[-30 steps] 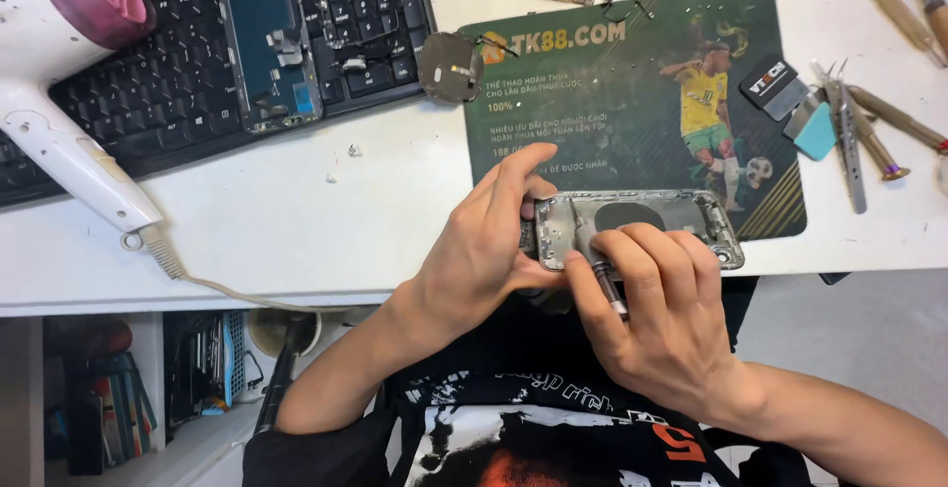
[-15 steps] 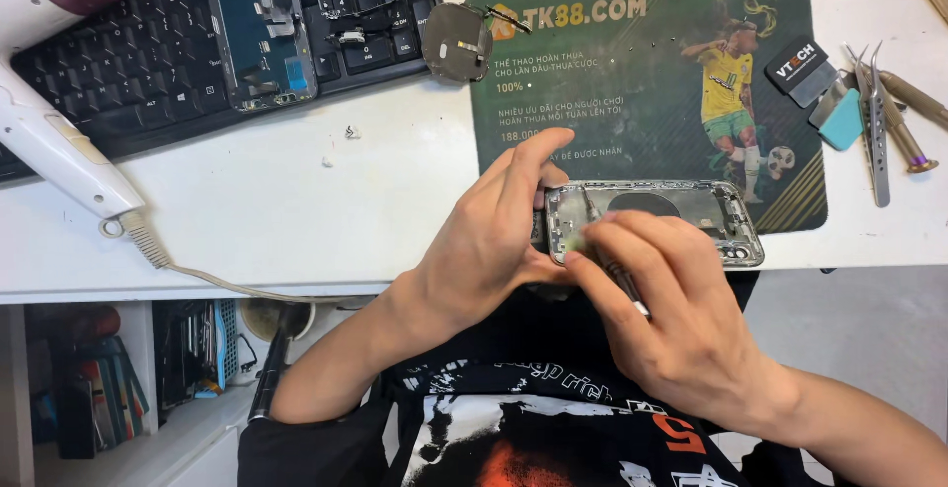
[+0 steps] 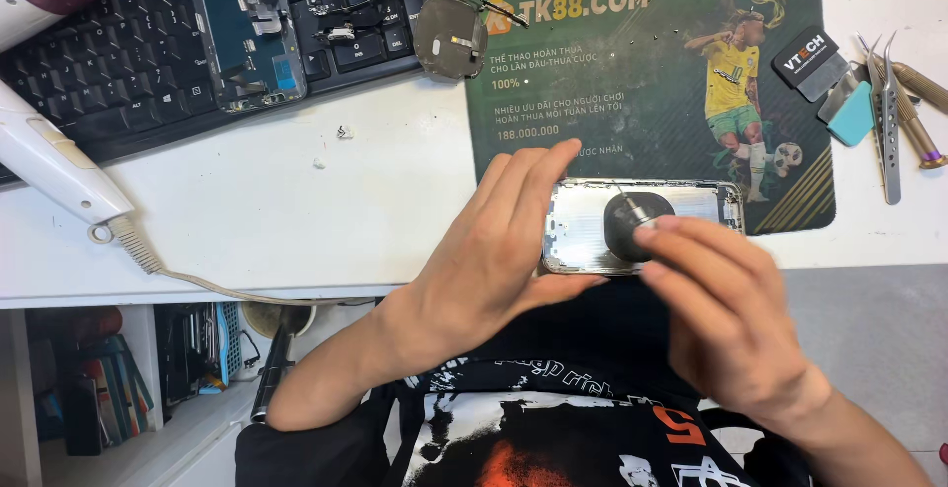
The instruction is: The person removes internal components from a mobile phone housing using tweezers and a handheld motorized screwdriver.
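A silver phone back housing lies open side up at the table's front edge, half on a green printed mat. It has a dark round patch in its middle. My left hand grips the housing's left end, with the fingers stretched over its edge. My right hand hovers over the near right side and pinches a thin metal tool. The tool's tip points into the round patch. My hands hide the housing's lower edge.
A black keyboard at the back left carries a detached phone screen. A round flat coil part sits at the mat's corner. A white hair dryer and its cord lie at the left. Tweezers, a black card and screwdrivers lie at the right.
My right hand has pulled back toward me off the housing, uncovering the dark round patch. It now holds the thin tool at its fingertips. My left hand keeps its grip.
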